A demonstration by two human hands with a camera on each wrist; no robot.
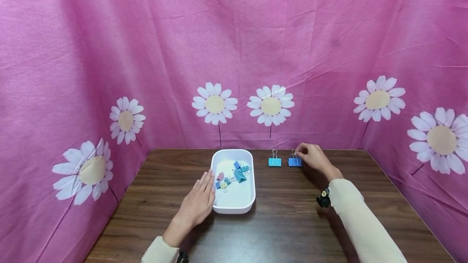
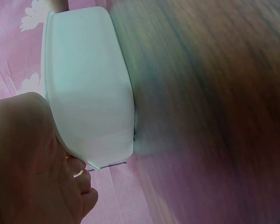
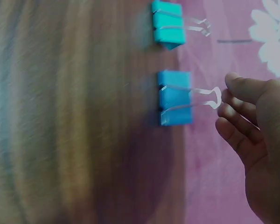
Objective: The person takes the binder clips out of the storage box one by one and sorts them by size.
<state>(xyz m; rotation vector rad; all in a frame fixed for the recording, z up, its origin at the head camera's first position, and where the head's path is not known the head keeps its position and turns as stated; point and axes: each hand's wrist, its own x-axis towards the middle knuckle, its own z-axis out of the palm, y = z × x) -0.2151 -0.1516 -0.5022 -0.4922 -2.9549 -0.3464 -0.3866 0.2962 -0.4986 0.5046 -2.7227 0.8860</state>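
Nearest the camera, a pale right sleeve (image 1: pixel 362 218) enters at the lower right of the head view, with a left sleeve (image 1: pixel 160 251) at the bottom edge. A dark wooden table (image 1: pixel 278 230) fills the lower centre, with a pink floral cloth (image 1: pixel 234 52) behind it.

The blue binder clip (image 1: pixel 294 162) is on the table near its far edge, right of centre. Its body's long axis runs left to right across the head view, and its wire handles point up the frame. In the right wrist view that axis runs top to bottom and the handles point right. The right hand (image 1: pixel 316 158) has bent fingers at the handle end; whether they pinch the wire or have released it cannot be told.

Just left of the blue clip is a turquoise binder clip (image 1: pixel 275 162), its body roughly in line and its handles likewise pointing up the frame.

Near the frame's lower centre, a white tray (image 1: pixel 234 205) has its long axis running up and down the view. Inside it lie small binder clips (image 1: pixel 224 185) in mixed colours and directions, beside a larger teal clip (image 1: pixel 240 176). The left hand (image 1: pixel 199 198) rests extended fingers against the tray's left side and clasps nothing.
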